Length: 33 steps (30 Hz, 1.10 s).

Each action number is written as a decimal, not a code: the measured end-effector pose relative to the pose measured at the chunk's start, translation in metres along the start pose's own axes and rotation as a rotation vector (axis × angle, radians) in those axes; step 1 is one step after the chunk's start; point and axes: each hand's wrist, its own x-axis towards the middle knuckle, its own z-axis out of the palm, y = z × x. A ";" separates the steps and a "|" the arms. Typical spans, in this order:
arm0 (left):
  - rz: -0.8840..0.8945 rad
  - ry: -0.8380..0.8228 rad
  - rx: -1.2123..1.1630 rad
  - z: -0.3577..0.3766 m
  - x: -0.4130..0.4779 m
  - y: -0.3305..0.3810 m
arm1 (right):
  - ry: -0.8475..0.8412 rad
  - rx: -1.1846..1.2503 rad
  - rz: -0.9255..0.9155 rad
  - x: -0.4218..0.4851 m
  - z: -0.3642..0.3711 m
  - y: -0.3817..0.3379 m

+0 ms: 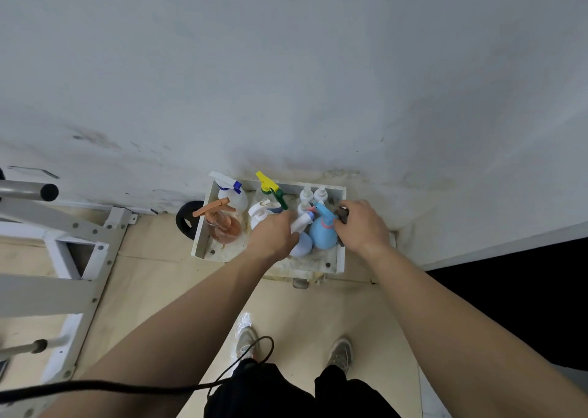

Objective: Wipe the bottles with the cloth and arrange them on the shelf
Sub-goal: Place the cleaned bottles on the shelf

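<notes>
A low white shelf (pixel 203 227) stands on the floor against the wall and holds several bottles. My left hand (pixel 273 234) grips the white spray head of a pale lavender bottle (pixel 302 246) at the shelf's front. My right hand (pixel 361 227) holds a dark cloth (pixel 343 211) beside a blue spray bottle (pixel 323 233) with a pink collar. An orange spray bottle (pixel 222 223) stands at the left. Behind are a clear bottle with a white and blue trigger (pixel 234 195), a yellow and green trigger bottle (pixel 270 188) and small white pump bottles (pixel 313 193).
A white metal frame (pixel 79 246) with a grey bar stands at the left. A black round weight plate (pixel 187 220) leans beside the shelf. A black cable (pixel 127 386) runs across the bottom. My shoes (pixel 340 352) are on the beige floor; a dark area lies at right.
</notes>
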 end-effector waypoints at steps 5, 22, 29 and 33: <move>0.031 -0.025 -0.002 -0.036 -0.019 -0.010 | 0.074 0.022 -0.094 -0.005 -0.022 -0.031; -0.218 0.184 -0.156 -0.112 -0.038 -0.140 | 0.004 -0.156 -0.394 0.038 0.006 -0.203; -0.194 0.109 -0.196 -0.095 -0.004 -0.170 | -0.141 -0.319 -0.480 0.083 0.037 -0.238; -0.166 0.088 -0.235 -0.088 0.011 -0.177 | -0.144 -0.382 -0.459 0.099 0.055 -0.249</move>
